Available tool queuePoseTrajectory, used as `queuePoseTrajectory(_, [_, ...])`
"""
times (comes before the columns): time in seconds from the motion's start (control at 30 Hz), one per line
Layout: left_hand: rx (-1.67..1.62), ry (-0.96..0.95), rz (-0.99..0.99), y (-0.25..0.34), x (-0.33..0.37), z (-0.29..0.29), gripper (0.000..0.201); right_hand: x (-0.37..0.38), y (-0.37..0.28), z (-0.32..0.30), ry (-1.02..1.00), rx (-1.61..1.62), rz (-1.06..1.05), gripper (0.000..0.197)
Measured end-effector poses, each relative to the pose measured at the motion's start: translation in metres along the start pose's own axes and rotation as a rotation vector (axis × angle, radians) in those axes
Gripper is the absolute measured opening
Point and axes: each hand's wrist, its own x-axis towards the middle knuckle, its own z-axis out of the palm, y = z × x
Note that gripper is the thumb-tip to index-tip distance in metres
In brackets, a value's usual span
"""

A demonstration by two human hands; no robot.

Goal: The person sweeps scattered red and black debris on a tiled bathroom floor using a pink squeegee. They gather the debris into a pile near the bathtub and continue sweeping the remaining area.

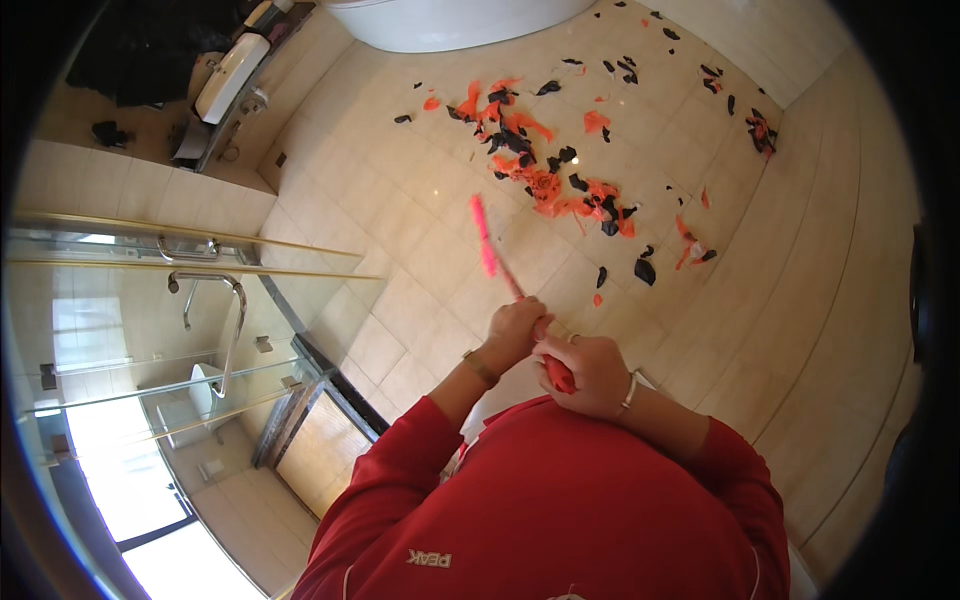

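Note:
A broom with a red handle and bright pink bristles (484, 237) slants out in front of me, its head over the tiled floor. My left hand (515, 327) is wrapped round the handle partway along. Nearer my body, my right hand (592, 374) grips the same handle close to its end, which pokes out below the fingers. Torn orange-red scraps (540, 185) and black scraps (645, 271) lie scattered on the floor ahead and to the right of the broom head, apart from it. They look like thin plastic or paper; I cannot tell which.
A glass door with a metal handle (238, 335) stands at the left. A white tub (455, 28) is at the far side, and a white basin (232, 77) sits on a counter at the upper left. The tiled wall (840, 215) bounds the right.

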Motion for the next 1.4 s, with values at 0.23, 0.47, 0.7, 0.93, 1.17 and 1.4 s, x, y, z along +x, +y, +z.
queuePoseTrajectory(0.23, [0.224, -0.205, -0.236, -0.148, -0.016, -0.005, 0.014, 0.069, 0.088, 0.096, -0.209, 0.252, 0.101, 0.021])
queuePoseTrajectory(0.47, [0.01, -0.114, -0.253, -0.165, 0.036, 0.004, 0.014, 0.127, 0.103, 0.073, -0.303, 0.125, 0.258, 0.024])
queuePoseTrajectory(0.7, [-0.198, 0.07, -0.003, -0.118, 0.157, -0.04, 0.029, 0.204, 0.057, 0.001, -0.192, -0.257, 0.259, 0.019])
queuePoseTrajectory(0.93, [-0.054, 0.032, -0.011, -0.095, 0.146, -0.099, 0.027, 0.226, 0.021, -0.018, -0.136, -0.119, 0.196, 0.018])
queuePoseTrajectory(1.17, [0.117, -0.216, -0.101, -0.171, 0.142, -0.052, 0.018, 0.208, 0.117, 0.028, -0.16, 0.204, 0.427, 0.026])
queuePoseTrajectory(1.4, [-0.139, -0.132, 0.098, -0.114, 0.207, -0.033, 0.024, 0.21, 0.084, -0.033, -0.065, -0.136, 0.444, 0.024])
